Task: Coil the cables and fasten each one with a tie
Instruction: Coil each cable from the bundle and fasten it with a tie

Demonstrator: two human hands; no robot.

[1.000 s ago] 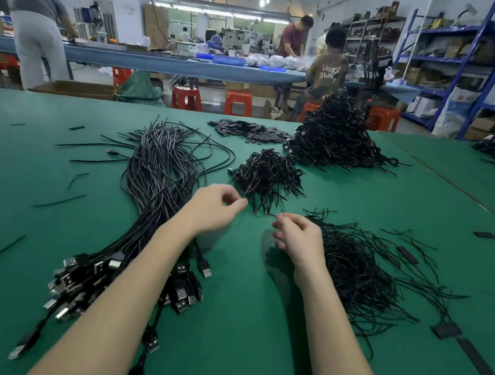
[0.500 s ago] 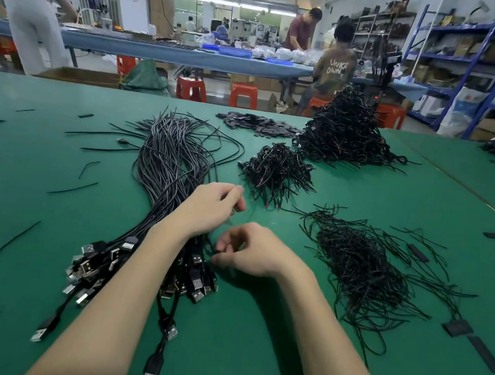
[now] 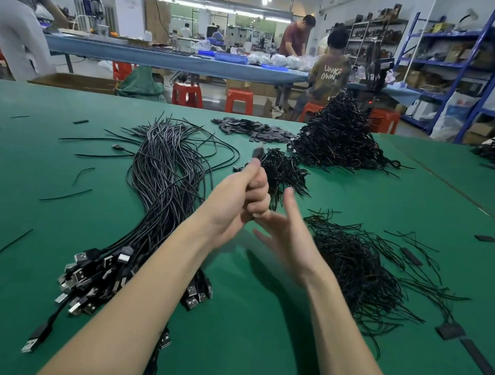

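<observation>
1. Fingers of the left hand [image 3: 240,199] are curled into a loose fist, raised above the green table [image 3: 253,342], and they grip a thin black cable [image 3: 257,154] whose dark end sticks up past the thumb tip; the end is blurred, so its plug type cannot be told.
2. Fingers of the right hand [image 3: 287,232] are straight and loosely spread, palm turned toward the left fist, fingertips just touching the underside of the left hand's curled fingers; this hand holds nothing.
3. Left of both hands, and running under the left forearm, lies the big bundle of cables [image 3: 163,184], grey-black strands fanning out beyond the fingers and USB plugs [image 3: 97,278] heaped nearer the person than the fingers.
4. Right of the right hand's fingers lies a loose heap of thin black ties [image 3: 363,271].
5. Just beyond the left fist sits a small pile of coiled cables [image 3: 285,173]; further beyond and to the right rises a taller pile [image 3: 341,139].
6. Beyond the fingers, next to the taller pile, lies a flat scatter of black strips [image 3: 253,129].
7. Stray tie pieces [image 3: 66,194] lie well left of the fingers.
</observation>
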